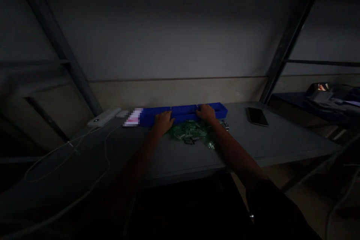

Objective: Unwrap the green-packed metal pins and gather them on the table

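Observation:
Three blue plastic bins stand in a row at the back of the grey table: a left bin (pixel 147 115), a middle bin (pixel 184 111) and a right bin (pixel 221 109). My left hand (pixel 163 123) is closed over the front rim where the left and middle bins meet. At the joint of the middle and right bins, my right hand (pixel 207 112) grips the rim with curled fingers. Just in front of the bins, between my forearms, lies a green see-through bag (pixel 189 130) with several small metal parts on or in it. Dim light hides the fingertips and the bins' insides.
A phone (pixel 257 116) lies on the table (pixel 270 146) at the right. To the left are a white power bank (pixel 104 117) with a cable (pixel 107 153) and a blurred card (pixel 133 117). Metal frame posts (pixel 284 45) rise at both sides before a wall.

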The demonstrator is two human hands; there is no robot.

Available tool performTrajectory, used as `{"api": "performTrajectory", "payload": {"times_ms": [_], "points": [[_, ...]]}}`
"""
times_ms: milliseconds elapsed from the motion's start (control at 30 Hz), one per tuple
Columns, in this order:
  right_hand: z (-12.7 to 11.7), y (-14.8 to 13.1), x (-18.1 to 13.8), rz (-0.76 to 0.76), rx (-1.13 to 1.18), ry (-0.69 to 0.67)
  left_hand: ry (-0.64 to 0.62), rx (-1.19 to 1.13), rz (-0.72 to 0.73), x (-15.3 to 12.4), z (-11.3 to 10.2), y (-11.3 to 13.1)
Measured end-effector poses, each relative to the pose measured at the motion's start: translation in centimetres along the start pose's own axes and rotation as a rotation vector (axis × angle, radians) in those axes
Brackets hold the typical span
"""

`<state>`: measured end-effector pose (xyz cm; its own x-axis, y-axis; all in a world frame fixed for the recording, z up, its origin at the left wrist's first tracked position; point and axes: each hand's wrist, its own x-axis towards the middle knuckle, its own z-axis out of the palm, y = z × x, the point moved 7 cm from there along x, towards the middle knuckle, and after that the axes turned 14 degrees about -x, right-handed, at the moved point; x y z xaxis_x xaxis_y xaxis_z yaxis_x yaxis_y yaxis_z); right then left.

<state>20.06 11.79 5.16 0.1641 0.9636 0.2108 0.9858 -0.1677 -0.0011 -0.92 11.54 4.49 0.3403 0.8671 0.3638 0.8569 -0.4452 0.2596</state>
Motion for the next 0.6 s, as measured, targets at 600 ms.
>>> {"api": "performTrajectory", "payload": {"times_ms": [600], "points": [[-1.1, -0.8, 0.0, 0.003, -0.044, 0.005, -0.026, -0.006, -0.008, -0.5, -0.6, 0.4]]}}
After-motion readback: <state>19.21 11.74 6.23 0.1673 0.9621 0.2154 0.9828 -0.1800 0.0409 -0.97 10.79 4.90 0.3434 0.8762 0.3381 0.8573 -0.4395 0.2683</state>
